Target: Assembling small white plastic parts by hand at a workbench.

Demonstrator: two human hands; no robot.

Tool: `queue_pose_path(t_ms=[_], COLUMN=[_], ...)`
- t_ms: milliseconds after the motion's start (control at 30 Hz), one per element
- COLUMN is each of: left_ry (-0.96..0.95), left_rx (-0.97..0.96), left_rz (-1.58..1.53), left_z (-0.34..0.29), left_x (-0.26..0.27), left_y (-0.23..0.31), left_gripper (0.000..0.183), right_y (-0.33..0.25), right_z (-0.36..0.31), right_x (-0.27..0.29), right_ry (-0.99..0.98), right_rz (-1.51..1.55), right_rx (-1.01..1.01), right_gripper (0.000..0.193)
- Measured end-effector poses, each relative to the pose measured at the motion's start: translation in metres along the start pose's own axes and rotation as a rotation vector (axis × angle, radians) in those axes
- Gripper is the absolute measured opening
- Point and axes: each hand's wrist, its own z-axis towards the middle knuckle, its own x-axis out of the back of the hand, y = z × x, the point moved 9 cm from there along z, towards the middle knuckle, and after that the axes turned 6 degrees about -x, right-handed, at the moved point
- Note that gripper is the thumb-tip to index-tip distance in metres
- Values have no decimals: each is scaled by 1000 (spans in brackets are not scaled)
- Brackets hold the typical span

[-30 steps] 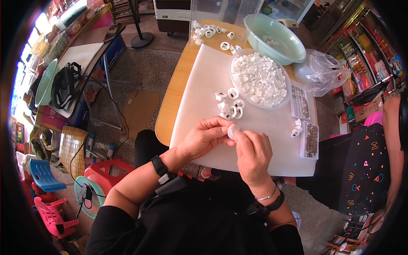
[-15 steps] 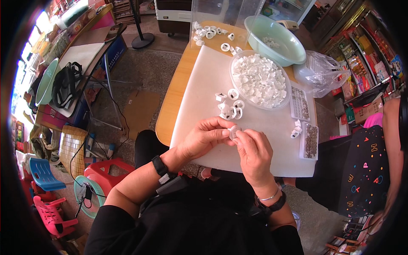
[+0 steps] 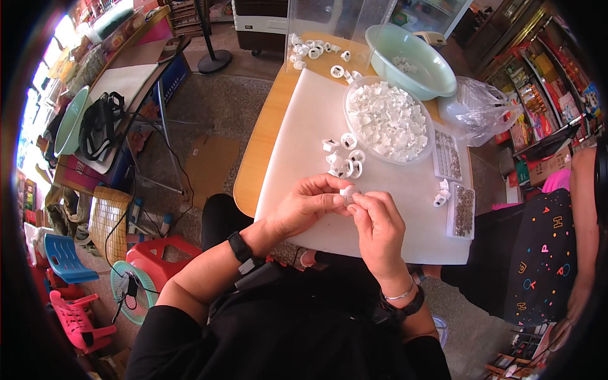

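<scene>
Between my two hands, above the near part of a white foam mat (image 3: pixel 297 145), is a small round white plastic piece (image 3: pixel 348 193). My left hand (image 3: pixel 308 204) pinches it with thumb and forefinger, while the fingertips of my right hand (image 3: pixel 379 217) press on its other side. Fingers hide much of the piece. Just beyond my hands, several white ring-shaped parts (image 3: pixel 348 141) lie in a loose group. A round clear tub (image 3: pixel 349 120) of small white plastic pieces (image 3: pixel 389 120) stands behind them. To the right sit two clear trays of small parts, a farther one (image 3: pixel 447 155) and a nearer one (image 3: pixel 463 212).
A pale green basin (image 3: pixel 415 50) and a plastic bag (image 3: pixel 479 111) stand at the back right. More white parts (image 3: pixel 310 47) lie at the table's far end near a clear upright panel (image 3: pixel 335 31). Another person (image 3: pixel 538 253) is at the right. A red stool (image 3: pixel 161 259) stands left.
My right fingers have shifted slightly around the small white piece, which has turned a little. Otherwise the hands and the parts on the table stay in place.
</scene>
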Motion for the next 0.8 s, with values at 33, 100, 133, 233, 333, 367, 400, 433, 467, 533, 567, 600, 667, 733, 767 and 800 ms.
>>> queue_pose_path(t_ms=[33,100,133,233,333,367,400,433,467,533,567,600,667,733,767,800], left_ry=[3,6,0,-12,-27,-36,-35,-27,-19,-25,-29,-29,-34,-33,-31,-30], left_rx=[4,7,5,5,-8,-23,-24,-22,-20,-13,-6,-5,-14,-11,-9,-11], left_rz=[14,28,31,12,-33,-58,-57,-66,-74,-51,-27,-27,-22,-25,-29,-29], left_z=[0,0,0,-1,0,1,1,1,1,0,0,0,-1,-1,-1,-1], left_x=[0,1,2,3,2,0,0,-1,-1,2,2,2,1,1,1,1], left_y=[0,0,0,0,-1,-1,0,0,0,-1,-1,-1,-1,0,0,0], left_gripper=[24,25,25,25,24,24,24,24,24,24,24,24,24,24,24,24], right_y=[-1,6,5,6,1,-5,-13,-13,-15,-17,-18,-19,-20,-21,-19,-18], right_z=[0,2,3,3,1,-2,-4,-5,-6,-7,-8,-9,-9,-9,-8,-8], right_x=[1,2,2,0,3,3,2,2,1,1,1,2,3,3,4,4], right_ry=[1,-23,-23,-44,5,32,57,56,61,66,81,96,100,105,104,102], right_rz=[-1,130,130,166,67,-40,-147,-146,-169,-194,-199,-204,-180,-157,-131,-104], right_rx=[0,-111,-110,-130,-73,15,105,105,129,154,168,183,174,165,149,134], right_gripper=[10,12,12,12,16,19,21,21,23,25,29,33,33,32,31,30])
